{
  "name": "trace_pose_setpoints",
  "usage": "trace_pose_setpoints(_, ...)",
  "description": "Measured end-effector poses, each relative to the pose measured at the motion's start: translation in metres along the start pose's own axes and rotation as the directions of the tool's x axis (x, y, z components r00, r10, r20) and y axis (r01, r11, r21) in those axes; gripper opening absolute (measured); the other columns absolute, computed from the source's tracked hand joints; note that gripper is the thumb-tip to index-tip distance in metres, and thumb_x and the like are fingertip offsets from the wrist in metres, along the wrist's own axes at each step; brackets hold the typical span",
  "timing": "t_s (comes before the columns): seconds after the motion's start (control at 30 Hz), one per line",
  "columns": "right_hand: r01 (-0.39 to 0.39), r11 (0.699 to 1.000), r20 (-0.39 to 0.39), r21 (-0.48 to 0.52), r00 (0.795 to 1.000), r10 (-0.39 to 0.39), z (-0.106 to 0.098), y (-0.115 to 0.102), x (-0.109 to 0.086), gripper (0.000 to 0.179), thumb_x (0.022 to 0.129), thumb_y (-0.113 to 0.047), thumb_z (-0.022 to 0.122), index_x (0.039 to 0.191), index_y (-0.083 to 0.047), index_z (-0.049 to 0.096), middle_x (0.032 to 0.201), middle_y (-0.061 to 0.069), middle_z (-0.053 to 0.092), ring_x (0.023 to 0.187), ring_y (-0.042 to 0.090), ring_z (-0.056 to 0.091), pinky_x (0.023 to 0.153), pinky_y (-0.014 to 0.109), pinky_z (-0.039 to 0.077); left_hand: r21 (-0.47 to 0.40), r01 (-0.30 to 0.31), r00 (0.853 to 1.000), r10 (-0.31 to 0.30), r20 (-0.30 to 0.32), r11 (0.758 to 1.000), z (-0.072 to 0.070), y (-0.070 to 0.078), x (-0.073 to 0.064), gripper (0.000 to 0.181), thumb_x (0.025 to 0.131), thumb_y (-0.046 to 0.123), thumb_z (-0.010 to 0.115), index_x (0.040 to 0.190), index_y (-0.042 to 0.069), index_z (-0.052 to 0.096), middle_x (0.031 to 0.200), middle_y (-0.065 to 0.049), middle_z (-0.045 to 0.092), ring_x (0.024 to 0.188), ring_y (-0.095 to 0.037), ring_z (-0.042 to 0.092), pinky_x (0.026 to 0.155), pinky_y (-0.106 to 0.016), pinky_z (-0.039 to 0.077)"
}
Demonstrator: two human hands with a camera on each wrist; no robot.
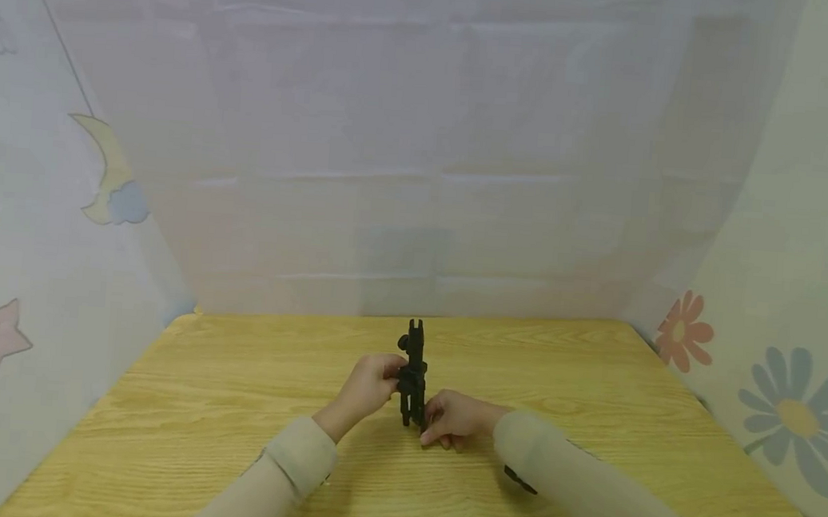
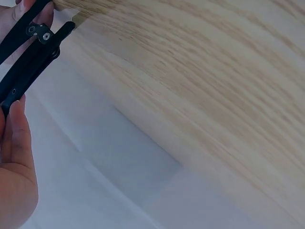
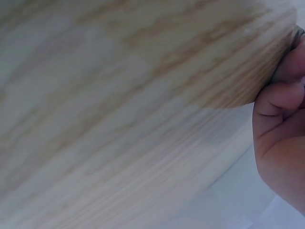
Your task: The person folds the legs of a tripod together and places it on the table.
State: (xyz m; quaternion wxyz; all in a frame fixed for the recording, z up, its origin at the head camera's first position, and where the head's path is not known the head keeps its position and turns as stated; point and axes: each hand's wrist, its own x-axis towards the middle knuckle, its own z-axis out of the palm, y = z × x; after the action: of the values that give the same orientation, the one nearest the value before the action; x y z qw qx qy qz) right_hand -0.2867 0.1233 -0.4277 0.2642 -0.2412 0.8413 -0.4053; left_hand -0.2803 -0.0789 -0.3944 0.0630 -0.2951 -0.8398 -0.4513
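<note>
A black tripod-like stand with slim hinged legs and a round side knob is held upright over the middle of the table. My left hand grips it around its middle from the left. Low on its right side, the thumb and fingers of my right hand pinch a leg near the lower end. In the left wrist view, the stand's dark bars spread from a hinge with round screws. The right wrist view has my right hand at its edge, fingers curled, most of the stand out of frame.
The wood-grain table spreads on all sides of the hands. A pale creased sheet hangs behind its far edge. Printed side panels stand left and right, with a moon and flowers. A small dark piece shows beneath the right sleeve.
</note>
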Motion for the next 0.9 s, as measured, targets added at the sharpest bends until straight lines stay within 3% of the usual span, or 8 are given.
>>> trace_pose_setpoints(0.13, -0.005, 1.0, -0.006, -0.016, 1.0, 0.005, 0.001, -0.001, -0.001, 0.01, 0.088, -0.008, 0.072, 0.079, -0.006, 0.068, 0.05, 0.002, 0.052, 0.038, 0.009, 0.045, 0.037, 0.019, 0.039, 0.013, 0.014, 1.0, -0.014, -0.013, 1.0, 0.0, 0.001, 0.0, 0.024, 0.083, -0.022, 0.056, 0.101, -0.012, 0.068, 0.086, -0.023, 0.07, 0.069, -0.032, 0.068, 0.05, -0.021, 0.048)
trace_pose_setpoints(0.23, -0.015, 1.0, -0.019, -0.01, 1.0, 0.015, 0.0, -0.002, -0.002, 0.01, 0.089, -0.008, 0.072, 0.08, -0.006, 0.067, 0.051, 0.002, 0.054, 0.038, 0.009, 0.047, 0.038, 0.02, 0.04, 0.021, 0.038, 0.999, -0.038, -0.025, 0.999, 0.001, 0.003, -0.001, 0.024, 0.082, -0.022, 0.056, 0.101, -0.013, 0.068, 0.086, -0.023, 0.071, 0.067, -0.027, 0.068, 0.049, -0.021, 0.048)
trace_pose_setpoints(0.33, -0.029, 0.999, -0.026, 0.014, 0.999, 0.03, -0.003, -0.001, -0.003, 0.009, 0.089, -0.008, 0.071, 0.081, -0.005, 0.067, 0.053, 0.004, 0.056, 0.039, 0.011, 0.049, 0.038, 0.021, 0.041, 0.032, 0.046, 0.998, -0.045, -0.038, 0.998, 0.002, 0.006, -0.001, 0.025, 0.081, -0.021, 0.057, 0.102, -0.013, 0.069, 0.088, -0.022, 0.071, 0.071, -0.023, 0.069, 0.054, -0.023, 0.05)
trace_pose_setpoints(0.5, -0.034, 0.999, -0.017, 0.026, 0.999, 0.034, -0.006, 0.002, -0.003, 0.008, 0.09, -0.009, 0.07, 0.083, -0.005, 0.068, 0.054, 0.004, 0.058, 0.039, 0.011, 0.052, 0.039, 0.021, 0.044, 0.077, 0.018, 0.998, -0.013, -0.062, 0.997, 0.004, 0.008, -0.001, 0.026, 0.079, -0.021, 0.06, 0.102, -0.013, 0.069, 0.091, -0.023, 0.071, 0.079, -0.028, 0.071, 0.063, -0.027, 0.056)
trace_pose_setpoints(0.73, -0.02, 0.999, -0.028, 0.029, 0.999, 0.021, -0.005, 0.002, 0.0, 0.009, 0.091, -0.008, 0.068, 0.082, -0.007, 0.067, 0.052, 0.005, 0.057, 0.037, 0.011, 0.053, 0.038, 0.022, 0.043, 0.075, 0.069, 0.995, -0.063, -0.078, 0.995, 0.005, 0.011, -0.003, 0.029, 0.079, -0.021, 0.059, 0.106, -0.015, 0.067, 0.089, -0.025, 0.07, 0.064, -0.026, 0.067, 0.049, -0.022, 0.048)
trace_pose_setpoints(0.9, -0.022, 0.996, -0.047, 0.081, 0.999, 0.026, -0.003, 0.0, 0.003, 0.004, 0.091, -0.006, 0.068, 0.087, -0.006, 0.066, 0.049, 0.004, 0.053, 0.035, 0.011, 0.051, 0.036, 0.022, 0.041, 0.084, 0.074, 0.994, -0.067, -0.083, 0.994, 0.007, 0.014, -0.003, 0.029, 0.079, -0.021, 0.059, 0.106, -0.014, 0.068, 0.091, -0.025, 0.07, 0.073, -0.027, 0.07, 0.056, -0.024, 0.053)
